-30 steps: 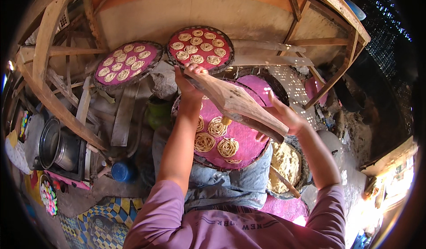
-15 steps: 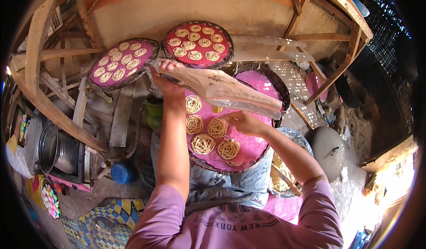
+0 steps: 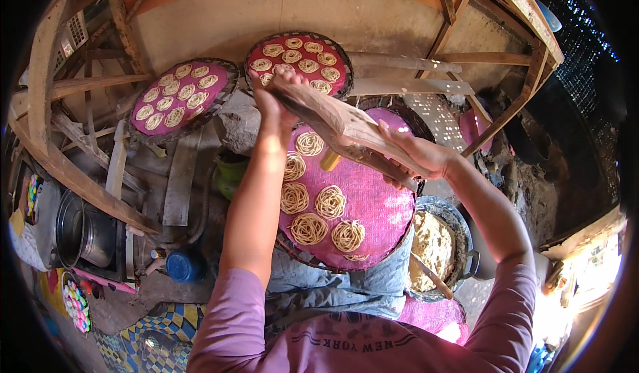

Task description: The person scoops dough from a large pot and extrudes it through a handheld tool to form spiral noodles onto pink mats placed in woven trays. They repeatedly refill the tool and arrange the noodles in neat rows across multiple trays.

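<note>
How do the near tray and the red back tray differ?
The near tray is pink inside; the red tray is red. The near tray's coils leave its visible right side bare; the red tray's spread across it. The near tray looks larger here than the red tray. Both round trays hold pale coils.

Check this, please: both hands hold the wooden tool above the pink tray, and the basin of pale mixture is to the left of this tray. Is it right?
The side is wrong: in the head view, the basin is to the right of the pink tray.
</note>
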A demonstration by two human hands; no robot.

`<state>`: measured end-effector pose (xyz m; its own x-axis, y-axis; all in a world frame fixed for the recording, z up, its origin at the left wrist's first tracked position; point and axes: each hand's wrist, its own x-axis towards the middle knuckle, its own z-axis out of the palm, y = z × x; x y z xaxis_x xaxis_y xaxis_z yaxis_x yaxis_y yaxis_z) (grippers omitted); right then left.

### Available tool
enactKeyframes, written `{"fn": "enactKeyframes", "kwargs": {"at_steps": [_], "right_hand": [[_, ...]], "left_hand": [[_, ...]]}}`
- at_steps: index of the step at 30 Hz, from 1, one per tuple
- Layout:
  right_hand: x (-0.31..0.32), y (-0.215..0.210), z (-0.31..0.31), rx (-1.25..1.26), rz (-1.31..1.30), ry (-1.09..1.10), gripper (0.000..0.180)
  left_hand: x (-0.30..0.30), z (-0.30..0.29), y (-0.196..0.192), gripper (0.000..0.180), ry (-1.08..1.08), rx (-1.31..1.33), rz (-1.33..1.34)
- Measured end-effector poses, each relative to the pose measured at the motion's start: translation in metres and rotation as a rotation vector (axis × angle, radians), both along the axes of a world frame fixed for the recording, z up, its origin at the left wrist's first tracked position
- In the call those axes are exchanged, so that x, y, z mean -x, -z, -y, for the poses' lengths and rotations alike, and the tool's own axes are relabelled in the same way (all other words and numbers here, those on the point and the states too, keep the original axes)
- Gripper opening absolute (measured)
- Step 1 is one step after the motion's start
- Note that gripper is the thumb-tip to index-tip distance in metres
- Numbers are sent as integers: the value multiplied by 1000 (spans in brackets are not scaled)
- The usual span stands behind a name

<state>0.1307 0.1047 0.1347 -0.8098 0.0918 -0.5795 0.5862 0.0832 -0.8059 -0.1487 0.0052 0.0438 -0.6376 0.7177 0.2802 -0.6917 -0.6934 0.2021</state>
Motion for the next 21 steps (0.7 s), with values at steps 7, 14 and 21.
{"fn": "enactKeyframes", "kwargs": {"at_steps": [7,14,21], "right_hand": [[12,9,13,-240,0,67,76],[12,-9,16,-372,-39,78,81],[-6,7,4,-404,45,101,82]], "left_hand": [[27,-18,40,62,82,-335,-30],[29,-17,21,55,140,-339,-50],[12,-16,38,68,228,-146,159]]}}
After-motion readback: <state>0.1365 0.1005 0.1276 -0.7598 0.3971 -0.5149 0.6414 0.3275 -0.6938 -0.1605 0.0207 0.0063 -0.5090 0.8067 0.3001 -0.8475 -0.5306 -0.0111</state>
